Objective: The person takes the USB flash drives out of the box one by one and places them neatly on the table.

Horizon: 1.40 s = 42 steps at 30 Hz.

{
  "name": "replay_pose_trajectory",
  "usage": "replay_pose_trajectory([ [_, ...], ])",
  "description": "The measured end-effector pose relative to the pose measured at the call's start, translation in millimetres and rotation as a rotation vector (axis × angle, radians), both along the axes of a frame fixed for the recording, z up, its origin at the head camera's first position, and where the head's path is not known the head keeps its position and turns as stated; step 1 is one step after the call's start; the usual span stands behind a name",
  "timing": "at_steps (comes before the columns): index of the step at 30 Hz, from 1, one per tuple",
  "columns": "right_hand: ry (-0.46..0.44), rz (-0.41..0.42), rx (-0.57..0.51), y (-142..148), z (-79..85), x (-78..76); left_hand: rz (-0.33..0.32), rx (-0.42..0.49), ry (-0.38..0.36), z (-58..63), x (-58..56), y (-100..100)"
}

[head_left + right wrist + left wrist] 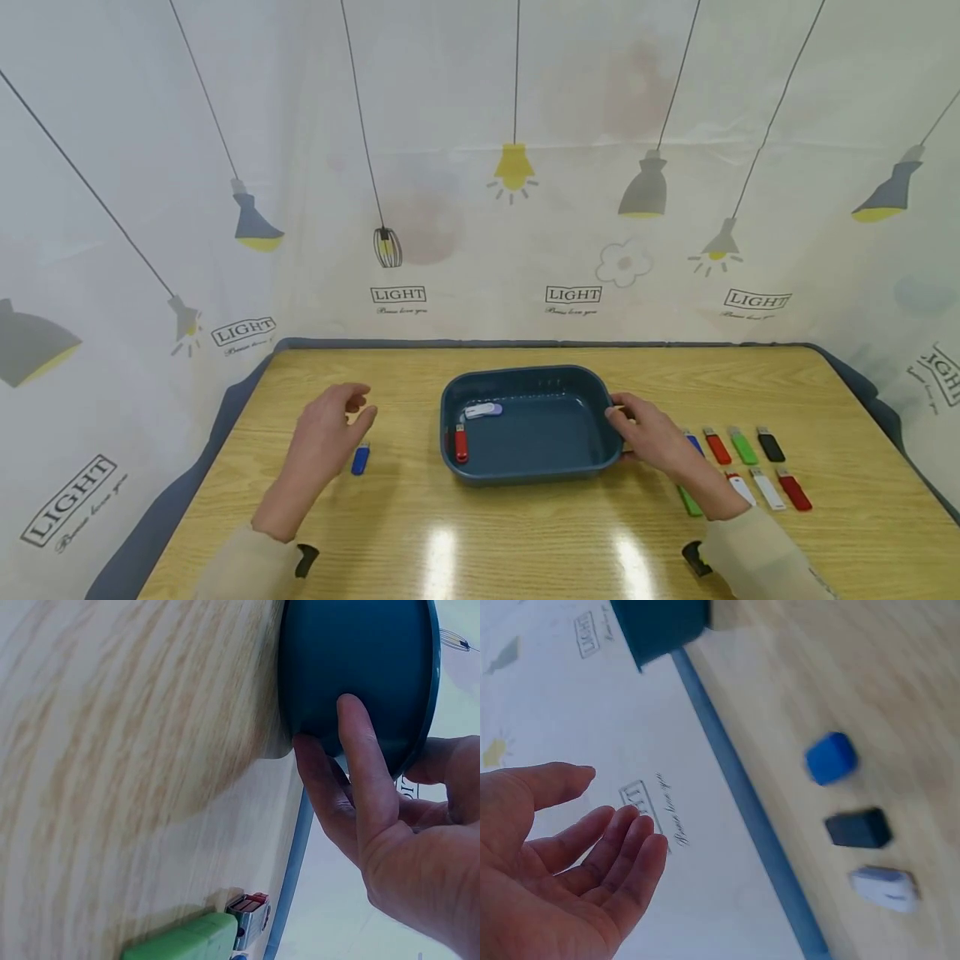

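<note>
A dark blue rectangular tray (pixel 525 479) sits mid-table, holding a red USB stick (pixel 461 444) and a white-and-lilac USB stick (pixel 482 410) at its left end. My right hand (pixel 651 429) grips the tray's right end, thumb over the rim and fingers against the outer wall (pixel 360 667). To the left of the tray, my left hand (pixel 327 433) hangs with loosely bent fingers and holds nothing. Near it lies a blue USB stick (pixel 361 459). The left wrist view also shows a black stick (pixel 859 828) and a white stick (pixel 885 888), hidden behind that hand in the head view.
On the right, several USB sticks lie in two rows, among them a black one (pixel 770 445), a light green one (pixel 743 446) and a dark red one (pixel 794 490). My right forearm partly covers others. A lamp-printed curtain (pixel 465 225) surrounds the wooden table (pixel 390 542).
</note>
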State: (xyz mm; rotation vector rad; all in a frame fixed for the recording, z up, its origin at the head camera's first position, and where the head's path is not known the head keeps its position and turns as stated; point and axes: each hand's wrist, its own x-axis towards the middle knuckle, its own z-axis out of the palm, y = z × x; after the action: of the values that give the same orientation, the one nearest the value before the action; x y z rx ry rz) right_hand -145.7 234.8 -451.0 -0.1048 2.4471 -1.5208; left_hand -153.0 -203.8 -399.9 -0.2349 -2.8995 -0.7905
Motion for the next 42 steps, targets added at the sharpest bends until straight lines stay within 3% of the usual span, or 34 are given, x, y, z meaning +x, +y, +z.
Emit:
replay_pose_trajectory([
  [11,-0.005,0.006,-0.022,3,-3.1,-0.3,-0.098,0.017,-0.010,17.1,-4.5,65],
  [22,-0.002,0.010,-0.024,6,-3.0,0.8,-0.219,-0.144,-0.069,-1.4,-6.2,124],
  [30,0.010,0.006,-0.015,6,-2.9,1.8,-0.296,-0.262,-0.146,-15.2,-8.4,144],
  [37,0.021,-0.011,0.006,2,-2.6,2.1,-0.281,-0.322,-0.143,-23.0,-10.2,151],
  [42,0.026,-0.009,0.019,0,-2.3,2.3,-0.279,-0.312,-0.214,-26.0,-10.2,155],
])
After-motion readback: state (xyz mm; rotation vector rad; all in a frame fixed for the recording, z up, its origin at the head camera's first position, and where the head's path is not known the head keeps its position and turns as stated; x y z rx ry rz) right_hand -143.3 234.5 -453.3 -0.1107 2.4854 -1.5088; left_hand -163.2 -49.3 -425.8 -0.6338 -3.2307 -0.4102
